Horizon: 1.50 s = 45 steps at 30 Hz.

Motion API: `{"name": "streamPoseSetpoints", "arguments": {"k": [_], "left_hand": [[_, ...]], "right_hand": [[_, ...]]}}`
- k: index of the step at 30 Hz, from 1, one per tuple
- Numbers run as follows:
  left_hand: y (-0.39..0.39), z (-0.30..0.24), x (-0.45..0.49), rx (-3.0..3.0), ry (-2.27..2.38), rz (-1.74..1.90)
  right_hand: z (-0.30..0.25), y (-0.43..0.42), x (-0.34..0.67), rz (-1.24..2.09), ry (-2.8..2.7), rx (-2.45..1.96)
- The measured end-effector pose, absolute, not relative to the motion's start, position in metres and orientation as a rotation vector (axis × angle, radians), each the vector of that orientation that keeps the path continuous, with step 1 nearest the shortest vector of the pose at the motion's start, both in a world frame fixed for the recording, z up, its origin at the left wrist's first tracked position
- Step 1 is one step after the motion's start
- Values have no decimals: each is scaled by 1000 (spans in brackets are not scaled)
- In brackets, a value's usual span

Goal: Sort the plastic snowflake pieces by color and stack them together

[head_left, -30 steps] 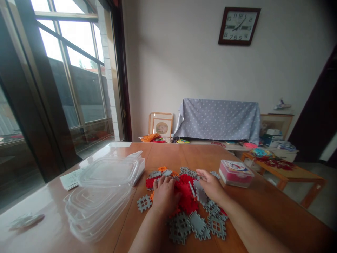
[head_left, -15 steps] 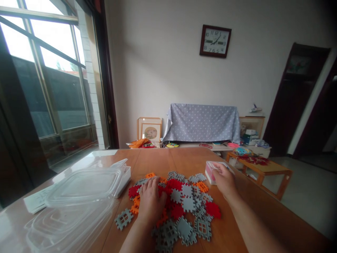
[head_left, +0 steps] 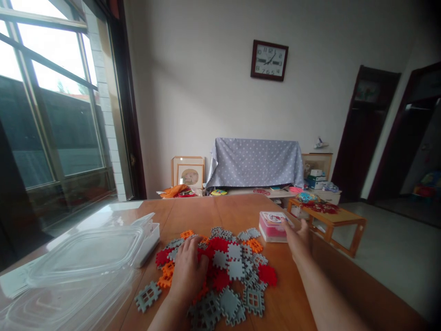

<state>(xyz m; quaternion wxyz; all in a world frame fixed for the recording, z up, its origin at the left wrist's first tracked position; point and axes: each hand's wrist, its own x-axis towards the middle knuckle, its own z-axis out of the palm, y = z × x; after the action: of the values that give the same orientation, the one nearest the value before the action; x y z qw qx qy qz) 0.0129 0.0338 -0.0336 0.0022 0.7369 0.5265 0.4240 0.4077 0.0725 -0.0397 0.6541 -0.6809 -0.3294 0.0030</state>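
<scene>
A heap of flat notched building tiles (head_left: 227,271), grey, red and orange, lies on the wooden table (head_left: 206,211) in front of me. My left hand (head_left: 188,271) rests palm down on the left side of the heap, fingers spread flat over red and orange tiles. My right hand (head_left: 299,239) reaches to the right of the heap and touches the right side of a small pink box with a clear lid (head_left: 274,226). Its fingers are extended against the box, not wrapped round it.
Clear plastic containers and lids (head_left: 86,250) are stacked at the left of the table, with papers under them. A single grey tile (head_left: 147,296) lies apart at the near left. Beyond the table stand a low wooden table (head_left: 327,216), a cloth-covered piece of furniture (head_left: 255,161) and a window.
My right hand left the tile heap and moved right to the pink box. My left hand stayed on the heap. The view swung right and up.
</scene>
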Motion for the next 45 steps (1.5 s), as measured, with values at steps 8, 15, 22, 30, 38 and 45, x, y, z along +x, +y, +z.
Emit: {"name": "streamPoseSetpoints", "arguments": {"k": [8,15,22,30,38,45], "left_hand": [[24,-26,15,2332,1586,1141],[12,-12,21,2329,1601,1001],[14,-11,17,2326,1690,987],[17,-16,16,2305,1612,1015],[12,-19,23,2105,1346,1329],[2,-17,33,1935,1037,1346]], "right_hand": [[-33,74,368,-146,-1072,-1977],[-49,85,373,-170,-1060,-2017],[-35,75,374,-245,-1044,-1904],[-17,57,344,-194,-1171,-1605],[-1,17,262,49,-1410,-1340],[-2,-9,219,157,-1616,-1235]]}}
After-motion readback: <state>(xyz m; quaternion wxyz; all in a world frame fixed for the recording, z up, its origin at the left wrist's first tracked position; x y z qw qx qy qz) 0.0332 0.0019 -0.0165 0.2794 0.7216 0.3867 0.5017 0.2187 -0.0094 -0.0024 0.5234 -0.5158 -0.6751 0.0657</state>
